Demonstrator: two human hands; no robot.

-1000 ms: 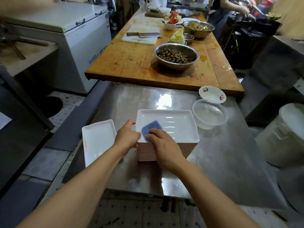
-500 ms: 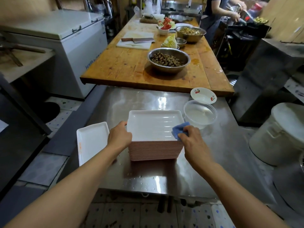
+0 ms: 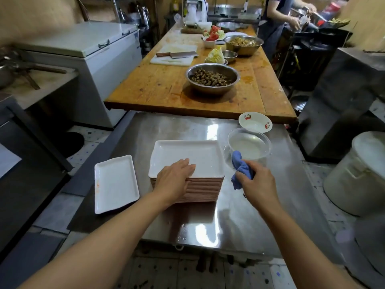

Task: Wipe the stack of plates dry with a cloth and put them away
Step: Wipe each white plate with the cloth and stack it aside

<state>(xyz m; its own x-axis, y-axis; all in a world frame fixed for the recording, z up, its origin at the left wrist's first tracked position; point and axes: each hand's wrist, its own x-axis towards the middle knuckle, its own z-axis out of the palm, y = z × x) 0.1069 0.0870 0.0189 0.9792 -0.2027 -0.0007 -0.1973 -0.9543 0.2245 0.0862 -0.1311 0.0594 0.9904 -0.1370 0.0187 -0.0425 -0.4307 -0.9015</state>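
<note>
The stack of plates stood near the middle of the steel desk, toward its near edge. The plates were rectangular, white on the upper face, with pinkish rims showing in even layers down the side of the stack. The top plate sat square on the pile, and its surface looked clean and glossy. A single white plate of the same pattern lay apart, to the left of the stack, overhanging the left edge of the desk.

My left hand rested on the near left corner of the top plate. Its fingers lay nearly straight across the plate's face, and the thumb hooked over the rim against the side of the stack. That grip was flat and loose, pressing rather than clasping.

My right hand hung just right of the stack, clear of the plates. Its grip was closed round a bunched blue cloth, which stuck out above and to the left of the fingers. The cloth's upper fold lay in front of a clear plastic tub, and whether they touched could not be determined.

Behind the tub stood a small white bowl with red motifs. The wooden desk beyond carried a steel bowl of peanuts, and a cleaver lay on a white chopping board.
</note>
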